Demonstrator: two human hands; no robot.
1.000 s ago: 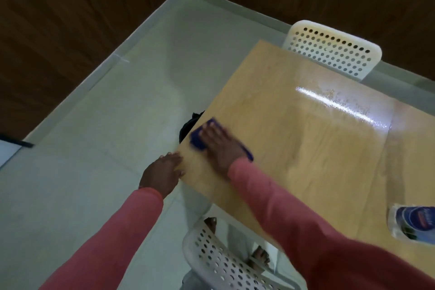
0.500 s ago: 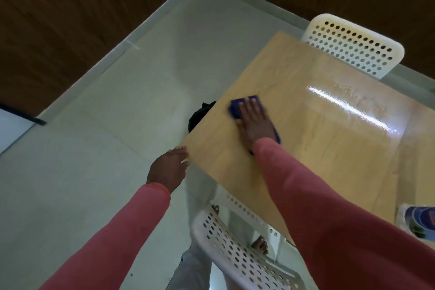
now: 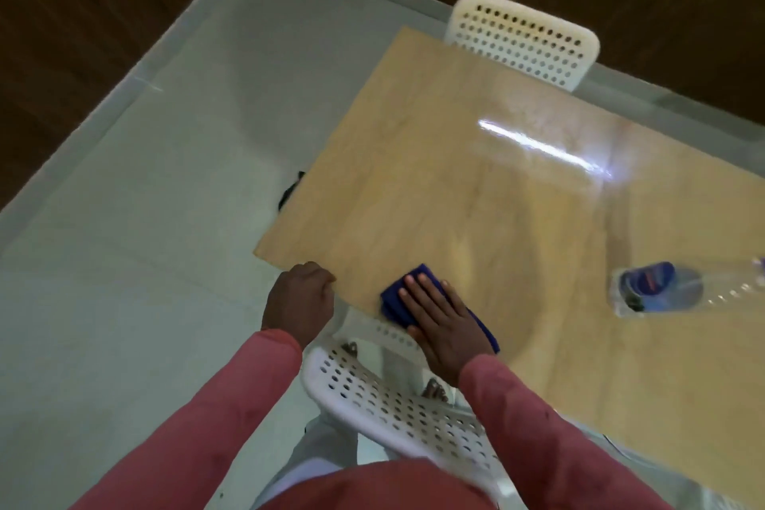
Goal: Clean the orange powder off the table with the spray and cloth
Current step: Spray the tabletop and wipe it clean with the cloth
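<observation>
Hand work first: the right hand (image 3: pixel 441 323) lies flat, fingers straight and spread, pressing the blue cloth (image 3: pixel 399 300) onto the desk (image 3: pixel 476 186) right at its near edge, with the thumb side reaching the rim. A flat palm spreads pressure over the whole cloth, which suits wiping. The left hand (image 3: pixel 300 302) sits at the near-left edge, fingers curled; it looks placed to catch whatever the cloth sweeps off the edge, or to steady the body, though whether it grips the edge I cannot tell.

No orange powder is plainly visible on the wood; the surface is glossy with a bright glare streak, so the wipe seems well along. The spray (image 3: pixel 654 290) stands on the desk, well apart to the right, out of the cloth's path.

Room for moving: the desk is open ahead and rightward until the spray. The near edge is just beside the cloth, with a white chair (image 3: pixel 397 406) directly below it. Another chair (image 3: pixel 523 39) stands at the far edge.
</observation>
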